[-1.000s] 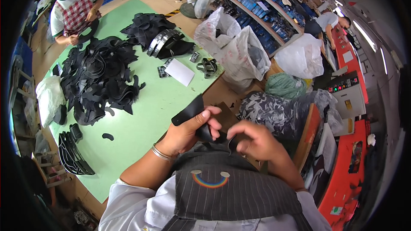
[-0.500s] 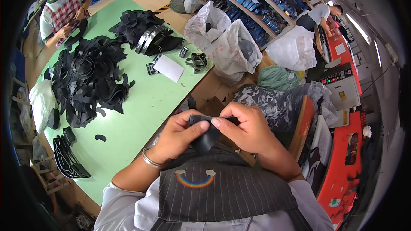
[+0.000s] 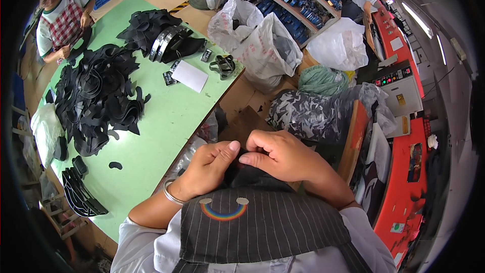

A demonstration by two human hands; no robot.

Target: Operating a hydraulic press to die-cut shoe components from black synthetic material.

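Observation:
In front of my apron, a black, flexible flat piece (image 3: pixel 234 172) is between my hands, mostly hidden by the fingers. My left hand (image 3: pixel 207 168) is closed on it, with the thumb pointing up along its edge. Curled fingers and thumb of my right hand (image 3: pixel 284 155) pinch the same piece close to the left thumb. Off to the left, the green table (image 3: pixel 146 156) carries a large heap of black cut pieces (image 3: pixel 96 88). A stack of curved black strips (image 3: pixel 82 194) lies at its near left corner, and a small black piece (image 3: pixel 115 165) lies alone.
A co-worker (image 3: pixel 63 20) handles a black piece across the table. White sacks (image 3: pixel 268 50) and a camouflage-patterned bundle (image 3: pixel 310 114) stand ahead of me. To the right runs a red bench (image 3: pixel 404 172) with a control box (image 3: pixel 401 91); another person (image 3: pixel 366 2) leans over its far end.
Both hands have turned and curled around the black piece, which shows far less now. My left thumb has lifted upright. The whole view has shifted slightly.

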